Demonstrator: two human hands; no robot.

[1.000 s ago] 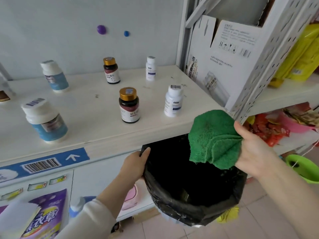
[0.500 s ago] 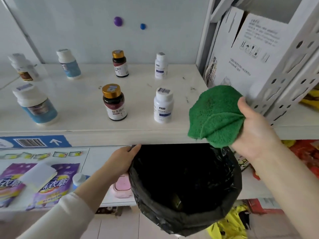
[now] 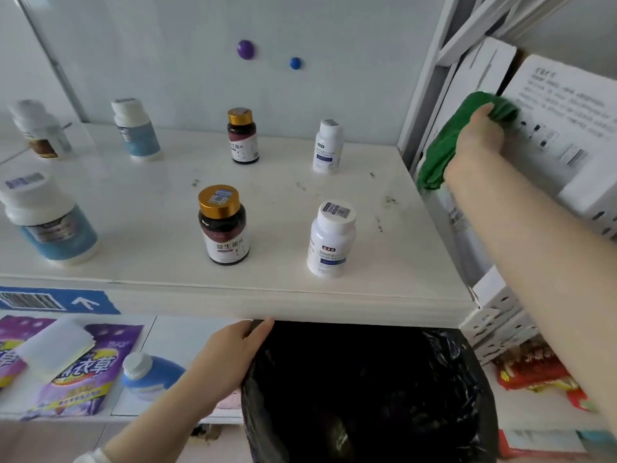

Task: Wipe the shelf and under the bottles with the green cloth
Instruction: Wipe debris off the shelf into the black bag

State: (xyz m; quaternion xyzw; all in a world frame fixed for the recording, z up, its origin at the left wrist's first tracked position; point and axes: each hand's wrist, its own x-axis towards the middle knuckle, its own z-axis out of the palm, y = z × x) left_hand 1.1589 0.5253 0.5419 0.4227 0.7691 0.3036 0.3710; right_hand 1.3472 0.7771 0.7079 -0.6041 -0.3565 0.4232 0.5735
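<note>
My right hand (image 3: 477, 138) is shut on the green cloth (image 3: 437, 158), raised at the shelf's right end beside the upright post. The white shelf (image 3: 283, 202) carries dark specks near its right side. Several bottles stand on it: a gold-capped dark bottle (image 3: 224, 225) and a white bottle (image 3: 330, 238) in front, another dark one (image 3: 242, 135) and a small white one (image 3: 328, 147) behind, blue-labelled white bottles (image 3: 50, 225) at left. My left hand (image 3: 230, 352) grips the rim of a bin lined with a black bag (image 3: 367, 389) held under the shelf's front edge.
A white cardboard box (image 3: 561, 135) stands right of the post, close to the cloth. The lower shelf holds purple packets (image 3: 83, 369), a white sponge (image 3: 56, 349) and a blue bottle (image 3: 147, 375). Red packaging (image 3: 534, 369) lies at lower right.
My right hand has lifted the green cloth up and to the right, from above the bin to the shelf's right end by the box. The left hand still holds the bin.
</note>
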